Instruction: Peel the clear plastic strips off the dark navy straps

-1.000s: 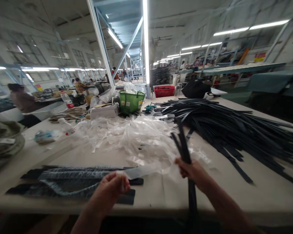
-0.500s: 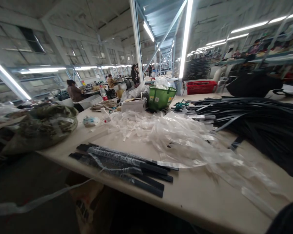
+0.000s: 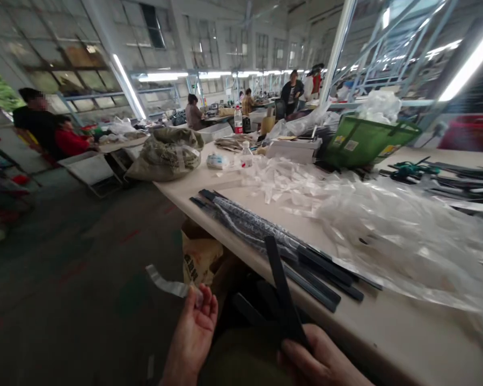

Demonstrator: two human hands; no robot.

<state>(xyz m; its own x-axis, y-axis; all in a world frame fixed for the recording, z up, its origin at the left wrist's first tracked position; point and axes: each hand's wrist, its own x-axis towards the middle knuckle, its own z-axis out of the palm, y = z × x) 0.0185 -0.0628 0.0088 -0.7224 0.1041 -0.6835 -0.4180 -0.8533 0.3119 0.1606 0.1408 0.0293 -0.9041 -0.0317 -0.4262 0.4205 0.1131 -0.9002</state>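
Observation:
My left hand, palm up with curled fingers, pinches a short strip of clear plastic that trails off to the left, beyond the table edge. In my right hand is a flat black strip, gripped between thumb and fingers and pointing up and away. Just past it, along the near edge of the table, lie bundled black strips, partly wrapped in clear plastic. A second dark strip shows low between my hands; whether a hand holds it I cannot tell.
Crumpled clear plastic covers much of the beige table. Behind it stand a green bag, a white box and a bottle. A paper sack is below the edge. Other people work farther back.
The view has swung left. Both hands have come into view, the left with the plastic strip, the right with the black strip. The bundled strips appear farther right.

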